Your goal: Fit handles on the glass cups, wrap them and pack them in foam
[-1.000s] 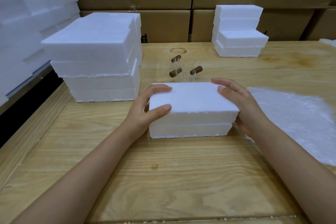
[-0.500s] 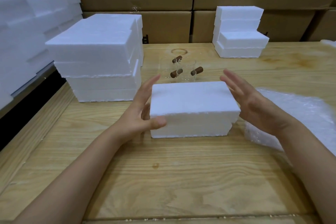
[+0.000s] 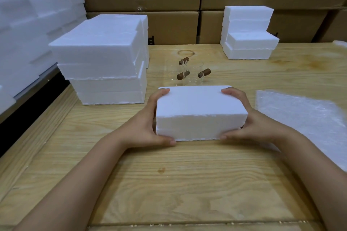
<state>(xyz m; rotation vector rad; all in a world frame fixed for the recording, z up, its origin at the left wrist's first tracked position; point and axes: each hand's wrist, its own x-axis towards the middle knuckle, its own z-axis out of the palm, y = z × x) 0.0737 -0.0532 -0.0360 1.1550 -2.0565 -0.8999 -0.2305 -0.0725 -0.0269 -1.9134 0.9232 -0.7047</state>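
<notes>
White rectangular two-piece foam box [image 3: 199, 110] is gripped betw. curled fingers of left hand [image 3: 146, 125] & right hand [image 3: 251, 124], clear brown-handled glass cups [image 3: 187, 73] just beyond fingertips; halves could be split if squeezed unevenly.

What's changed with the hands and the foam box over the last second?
Both hands opened away from the foam box, then closed on it again: left hand and right hand now grip its ends, thumbs low in front, fingers over the far edge. The box, glass cups, wrap sheet and foam stacks stayed put.
</notes>
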